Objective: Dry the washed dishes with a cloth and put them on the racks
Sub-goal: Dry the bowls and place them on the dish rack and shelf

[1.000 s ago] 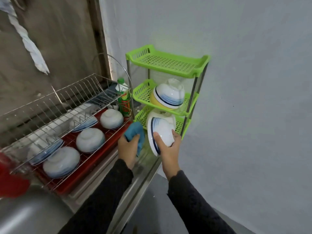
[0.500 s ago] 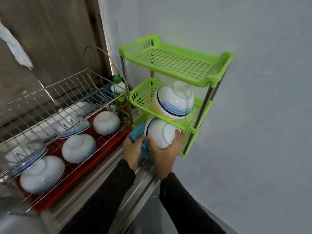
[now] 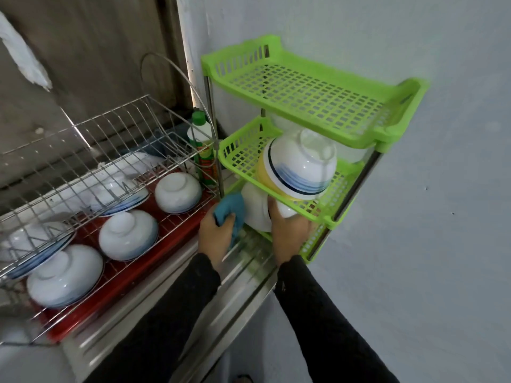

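- Half a second on, the white bowl (image 3: 255,210) has gone from just in front of the green rack (image 3: 387,135) to partway into its bottom tier, tucked under the middle shelf. Our view has closed in on the corner as well.
- Head view: our right hand (image 3: 290,230) curls round the bowl's near side. Our left hand (image 3: 217,234) clutches the blue cloth (image 3: 231,207), which touches the bowl's left flank.
- We judge the wiping of this bowl finished and the racking under way.
- It stands on edge, its dark rim band running up and down beside our fingers (image 3: 273,208). Its mouth-to-foot axis lies roughly level, left to right. Which way the mouth faces we cannot tell.
- One striped bowl (image 3: 300,164) leans on the middle tier, and upturned bowls (image 3: 128,234) wait in the wire rack (image 3: 110,139) at left.
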Available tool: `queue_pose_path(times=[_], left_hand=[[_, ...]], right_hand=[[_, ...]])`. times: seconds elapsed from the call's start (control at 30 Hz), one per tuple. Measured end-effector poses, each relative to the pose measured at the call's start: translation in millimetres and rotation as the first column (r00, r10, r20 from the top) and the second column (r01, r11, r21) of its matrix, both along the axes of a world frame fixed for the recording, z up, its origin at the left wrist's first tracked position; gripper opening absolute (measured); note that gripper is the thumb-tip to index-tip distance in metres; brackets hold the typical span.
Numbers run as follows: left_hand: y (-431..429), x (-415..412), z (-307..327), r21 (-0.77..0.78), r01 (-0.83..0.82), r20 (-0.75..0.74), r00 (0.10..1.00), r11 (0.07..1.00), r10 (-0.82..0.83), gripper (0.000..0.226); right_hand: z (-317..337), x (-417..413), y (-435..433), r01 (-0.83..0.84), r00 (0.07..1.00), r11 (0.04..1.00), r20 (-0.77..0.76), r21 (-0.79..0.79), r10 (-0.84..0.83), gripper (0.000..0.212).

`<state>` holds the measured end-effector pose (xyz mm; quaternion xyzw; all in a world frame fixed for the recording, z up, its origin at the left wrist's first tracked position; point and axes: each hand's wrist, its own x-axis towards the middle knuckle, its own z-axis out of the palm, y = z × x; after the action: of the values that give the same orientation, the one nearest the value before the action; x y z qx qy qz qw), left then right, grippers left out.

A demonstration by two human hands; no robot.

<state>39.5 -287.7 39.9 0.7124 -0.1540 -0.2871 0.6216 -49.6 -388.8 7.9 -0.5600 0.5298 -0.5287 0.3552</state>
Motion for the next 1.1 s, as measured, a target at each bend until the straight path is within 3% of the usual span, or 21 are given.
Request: queue_pose_path(times=[0.1,0.2,0.27,0.37,0.47,0.63,0.73,0.97,1.1], left_hand=[[3.6,0.3,0.4,0.0,-0.006,0.0,1.0,1.0,0.006,0.038],[6.8,-0.5,2.4,-0.014,-0.02,0.03,0.999,1.0,0.02,0.038],[10.4,-3.8,4.1,-0.019,-0.043,0.035,0.998,0.999,0.044,0.038],[21.7,-11.3,9.0,-0.043,-0.091,0.009,0.996,0.995,0.092,0.035],[36.6,-14.8,10.5,-0.03,-0.091,0.067,0.993,0.995,0.093,0.034],[78.5,-13.5,7.5,0.012,-0.109,0.167,0.98,0.994,0.106,0.031],[114.1,-18.0,8.1,0.005,-0.11,0.187,0.977,0.994,0.107,0.037],[228.1,-23.9,15.4,0.02,-0.248,0.265,0.935,0.968,0.234,0.041],[310.7,-38.0,20.9,-0.021,-0.388,0.201,0.901,0.921,0.384,0.041]], right_hand=[[4.0,-1.4,0.9,0.045,0.998,0.997,-0.029,-0.056,-0.046,0.082],[12.9,-7.6,6.1,0.034,0.994,0.984,-0.094,-0.176,-0.052,0.066],[12.8,-15.2,13.3,-0.034,0.989,0.994,-0.144,-0.099,0.02,0.055],[15.5,-22.8,25.4,-0.12,0.985,0.992,-0.119,0.045,0.124,0.084],[11.9,-21.6,39.5,-0.166,0.97,0.984,-0.167,0.064,0.174,0.107],[8.1,-15.2,75.6,-0.174,0.941,0.983,-0.283,0.058,0.184,0.084],[5.6,-13.1,104.1,-0.29,0.899,0.957,-0.341,0.004,0.274,0.075],[5.9,7.2,208.9,-0.641,0.7,0.767,-0.438,-0.038,0.564,0.071],[12.4,11.7,290.0,-0.786,0.552,0.618,-0.479,-0.026,0.682,0.071]])
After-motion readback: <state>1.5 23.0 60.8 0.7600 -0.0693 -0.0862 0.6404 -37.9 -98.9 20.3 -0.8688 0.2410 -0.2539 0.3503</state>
